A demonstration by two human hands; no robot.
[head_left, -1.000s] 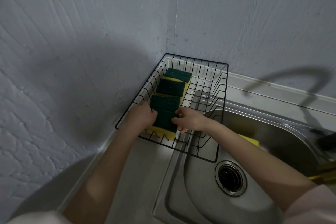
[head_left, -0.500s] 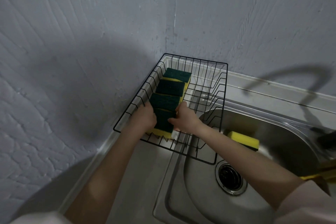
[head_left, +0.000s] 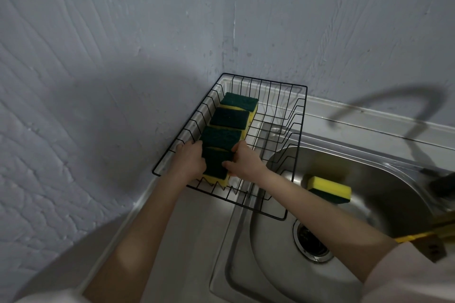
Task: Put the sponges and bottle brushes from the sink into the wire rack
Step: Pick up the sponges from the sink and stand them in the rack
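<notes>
Head view is showing the nearest green-topped yellow sponge [head_left: 216,166] sitting at the wire rack's six o'clock end, now squared behind three others. Both hands' fingers are pressing its sides: left hand [head_left: 188,161], right hand [head_left: 242,162]. The black wire rack [head_left: 299,115] is filling; another yellow sponge [head_left: 328,188] is waiting at three o'clock in the steel sink [head_left: 270,278].

We see both hands — left hand [head_left: 188,162], right hand [head_left: 243,163] — gripping the nearest sponge [head_left: 216,167] in the wire rack [head_left: 299,130]; another sponge [head_left: 328,188] apparently lies in the sink [head_left: 369,204].
</notes>
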